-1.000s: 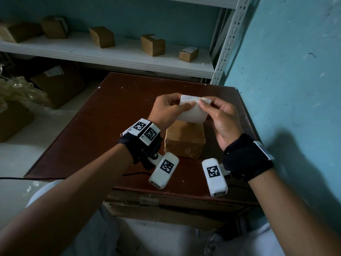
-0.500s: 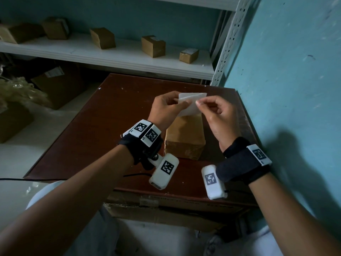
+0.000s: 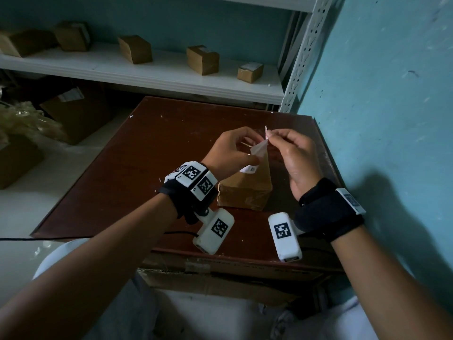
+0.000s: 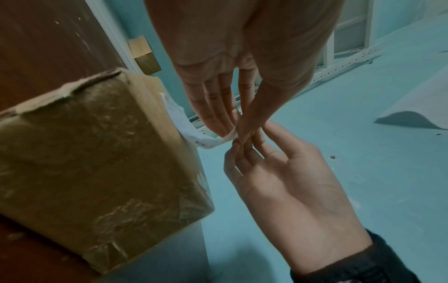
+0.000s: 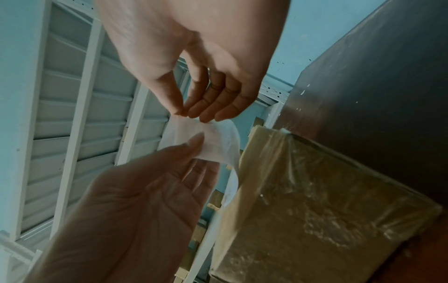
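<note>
Both hands work above the far end of the cardboard box (image 3: 245, 192), which sits on the bench (image 3: 122, 180) towards its right edge. The left hand (image 3: 230, 150) pinches the white label (image 3: 259, 150) between thumb and fingers. The right hand (image 3: 291, 155) nips the label's upper corner between thumb and forefinger, the other fingers loosely spread. The label is in the air, curling down towards the box's top edge; whether it touches there I cannot tell. The blue wall (image 3: 392, 94) runs just beside the bench's right edge, close to the right wrist. Left of the box lies a broad stretch of bare bench, and beyond the far edge stands a shelf (image 3: 147, 72).
</note>
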`<action>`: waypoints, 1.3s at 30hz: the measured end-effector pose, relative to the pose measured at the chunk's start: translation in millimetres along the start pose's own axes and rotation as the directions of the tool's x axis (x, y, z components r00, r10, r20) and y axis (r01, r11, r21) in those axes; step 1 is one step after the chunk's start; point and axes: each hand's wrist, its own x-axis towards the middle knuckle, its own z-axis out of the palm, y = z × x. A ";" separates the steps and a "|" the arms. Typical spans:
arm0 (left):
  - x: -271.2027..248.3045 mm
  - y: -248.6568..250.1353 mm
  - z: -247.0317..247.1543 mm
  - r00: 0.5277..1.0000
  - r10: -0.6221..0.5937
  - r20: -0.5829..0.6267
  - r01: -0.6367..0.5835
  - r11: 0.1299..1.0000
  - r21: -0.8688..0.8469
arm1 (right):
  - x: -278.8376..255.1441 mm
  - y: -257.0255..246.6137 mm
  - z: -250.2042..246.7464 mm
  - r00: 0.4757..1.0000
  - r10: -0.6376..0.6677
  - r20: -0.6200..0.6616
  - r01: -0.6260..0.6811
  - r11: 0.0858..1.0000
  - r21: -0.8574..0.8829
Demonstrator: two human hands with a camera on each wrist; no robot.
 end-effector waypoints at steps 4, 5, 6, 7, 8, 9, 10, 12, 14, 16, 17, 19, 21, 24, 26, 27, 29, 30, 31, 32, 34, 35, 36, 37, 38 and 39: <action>-0.2 -1.1 -0.5 0.999 0.004 0.046 -0.005 1.000 0.006 | 2.0 1.6 -1.5 0.999 -0.009 0.032 0.011 0.998 -0.054; 0.3 -1.0 -1.0 0.998 0.007 0.058 -0.008 1.000 0.012 | 2.4 2.1 -1.3 0.999 -0.014 0.045 0.017 0.997 -0.070; 0.5 -0.5 -1.3 0.997 0.006 0.073 -0.006 1.000 0.010 | 2.7 2.5 -1.0 0.998 -0.020 0.056 0.025 0.996 -0.088; 0.6 0.3 -1.1 0.996 -0.005 0.089 0.006 1.000 -0.007 | 2.9 2.8 -0.7 0.998 -0.025 0.065 0.032 0.994 -0.105; 0.2 1.4 -0.5 0.995 -0.023 0.101 0.027 0.999 -0.039 | 2.8 2.9 -0.3 0.997 -0.031 0.073 0.040 0.992 -0.118; -0.3 2.8 0.3 0.993 -0.049 0.104 0.058 0.995 -0.084 | 2.5 2.9 0.0 0.996 -0.041 0.081 0.052 0.990 -0.128; -0.7 3.7 1.3 0.992 -0.081 0.100 0.094 0.987 -0.134 | 2.0 2.7 0.3 0.994 -0.056 0.089 0.068 0.988 -0.138; -0.2 4.0 2.1 0.989 -0.120 0.085 0.136 0.965 -0.223 | 1.9 2.4 0.7 0.991 -0.084 0.108 0.101 0.982 -0.160; 0.9 4.0 1.2 0.991 -0.127 0.045 0.134 0.957 -0.258 | 1.7 2.0 1.0 0.988 -0.086 0.132 0.109 0.977 -0.183; 2.5 3.6 0.4 0.992 -0.123 -0.007 0.118 0.964 -0.238 | 1.1 2.0 1.1 0.984 -0.078 0.158 0.109 0.973 -0.202; 2.9 3.3 0.6 0.993 -0.119 -0.021 0.111 0.967 -0.230 | 0.9 2.2 1.3 0.983 -0.078 0.168 0.113 0.971 -0.209; 2.7 3.2 1.2 0.992 -0.120 -0.034 0.109 0.967 -0.230 | 0.3 2.7 2.0 0.981 -0.081 0.179 0.120 0.968 -0.219; 3.0 2.6 1.2 0.992 -0.119 -0.042 0.107 0.969 -0.221 | 0.1 2.9 2.1 0.981 -0.087 0.173 0.126 0.966 -0.225; 4.1 0.5 -0.1 0.993 -0.095 -0.063 0.084 0.984 -0.158 | 0.2 2.2 2.0 0.981 -0.102 0.163 0.135 0.968 -0.210; 4.2 -0.4 -1.0 0.994 -0.086 -0.072 0.076 0.989 -0.125 | 0.0 2.0 2.9 0.981 -0.100 0.164 0.132 0.971 -0.199; 3.9 0.0 -1.2 0.994 -0.083 -0.073 0.074 0.990 -0.120 | -0.2 2.1 3.3 0.981 -0.097 0.167 0.130 0.972 -0.197; 3.2 0.7 -1.5 0.994 -0.077 -0.072 0.068 0.990 -0.120 | 0.0 3.0 3.7 0.981 -0.097 0.168 0.130 0.972 -0.195; 3.0 0.7 -1.6 0.995 -0.076 -0.072 0.067 0.991 -0.118 | 0.2 3.3 3.8 0.981 -0.098 0.167 0.131 0.972 -0.196; 2.6 0.9 -1.6 0.995 -0.075 -0.071 0.066 0.991 -0.113 | 0.2 3.4 4.1 0.981 -0.100 0.167 0.132 0.971 -0.197; 2.4 1.2 -1.5 0.995 -0.074 -0.070 0.066 0.992 -0.106 | 0.4 3.3 4.2 0.981 -0.103 0.167 0.135 0.971 -0.198; 2.6 1.2 -0.9 0.995 -0.072 -0.069 0.065 0.993 -0.098 | 0.8 3.5 4.5 0.980 -0.106 0.168 0.140 0.969 -0.203; 2.7 1.4 -0.8 0.995 -0.070 -0.069 0.063 0.993 -0.096 | 0.9 3.6 4.5 0.980 -0.106 0.169 0.141 0.968 -0.206; 2.5 1.8 -0.5 0.995 -0.069 -0.068 0.063 0.993 -0.095 | 0.9 3.6 4.6 0.980 -0.106 0.170 0.141 0.968 -0.206; 2.5 1.9 -0.5 0.995 -0.071 -0.068 0.064 0.993 -0.096 | 0.7 3.5 4.5 0.980 -0.103 0.172 0.137 0.969 -0.205; 2.4 1.8 -0.5 0.995 -0.073 -0.068 0.066 0.993 -0.095 | 0.7 3.7 4.4 0.980 -0.096 0.172 0.131 0.970 -0.203; 2.3 2.0 -0.4 0.995 -0.073 -0.066 0.067 0.993 -0.094 | 0.7 3.7 4.3 0.981 -0.089 0.172 0.124 0.972 -0.200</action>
